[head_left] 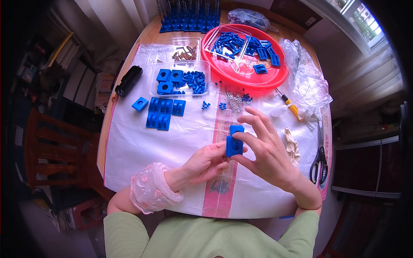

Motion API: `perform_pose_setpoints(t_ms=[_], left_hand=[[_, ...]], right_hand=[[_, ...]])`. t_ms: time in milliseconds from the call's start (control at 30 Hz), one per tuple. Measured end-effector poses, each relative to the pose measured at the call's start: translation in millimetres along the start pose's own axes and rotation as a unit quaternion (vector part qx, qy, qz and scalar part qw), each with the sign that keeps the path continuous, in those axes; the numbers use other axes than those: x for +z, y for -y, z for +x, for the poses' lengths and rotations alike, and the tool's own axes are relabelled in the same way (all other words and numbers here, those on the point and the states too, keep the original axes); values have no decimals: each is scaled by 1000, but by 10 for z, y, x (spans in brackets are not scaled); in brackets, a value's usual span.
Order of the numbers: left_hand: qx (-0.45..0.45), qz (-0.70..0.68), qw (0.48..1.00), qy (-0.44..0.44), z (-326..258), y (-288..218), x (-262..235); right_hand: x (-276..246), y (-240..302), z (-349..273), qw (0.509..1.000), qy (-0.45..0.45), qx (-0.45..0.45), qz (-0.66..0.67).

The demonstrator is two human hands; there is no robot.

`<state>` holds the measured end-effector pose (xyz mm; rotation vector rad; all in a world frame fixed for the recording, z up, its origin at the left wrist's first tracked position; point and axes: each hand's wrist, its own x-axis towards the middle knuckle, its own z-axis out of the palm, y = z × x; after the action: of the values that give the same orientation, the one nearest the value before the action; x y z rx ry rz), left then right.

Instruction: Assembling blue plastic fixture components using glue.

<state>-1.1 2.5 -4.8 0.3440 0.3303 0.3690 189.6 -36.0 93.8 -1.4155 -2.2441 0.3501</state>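
Above the cloth in front of me, a blue plastic block with a round hole [234, 148] is held upright, a second blue section showing just behind its top. My right hand [267, 148] pinches it from the right between thumb and forefinger, its other fingers raised. From the left, my left hand [205, 162] closes its fingertips on the block's left edge, and its lower fingers are curled. Whether the block is one piece or two cannot be made out. Farther left, several similar blue blocks [163, 112] lie grouped on the cloth.
A clear tray [153, 91] holds blue blocks and small blue pieces. Behind it, brass-coloured screws [185, 54] lie in another tray. A red round tray [275, 81] carries blue parts. Small metal nuts [235, 101], a yellow-handled screwdriver [293, 110] and black scissors [319, 165] lie to the right.
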Motion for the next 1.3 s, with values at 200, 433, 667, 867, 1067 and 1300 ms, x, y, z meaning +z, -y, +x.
perform_pose_setpoints(t_ms=[200, 433, 667, 867, 1067, 1300], left_hand=[[-6, 1, 1000, 3, 5, -4, -9], [-4, 5, 1000, 1, 4, 1, -14], [-2, -6, 1000, 9, 1, 8, -19], [-4, -9, 1000, 15, 7, 16, -48], [-5, -8, 1000, 13, 8, 18, -54], [0, -4, 1000, 5, -2, 11, -36]], right_hand=[[16, -8, 2, 1000, 4, 1, 2], [30, -13, -2, 1000, 1, 3, 3], [28, -12, -5, 1000, 1, -3, 3], [38, -10, -6, 1000, -1, -4, 3], [54, -16, -12, 1000, -5, -7, 1], [67, -1, -12, 1000, -10, 0, -4]])
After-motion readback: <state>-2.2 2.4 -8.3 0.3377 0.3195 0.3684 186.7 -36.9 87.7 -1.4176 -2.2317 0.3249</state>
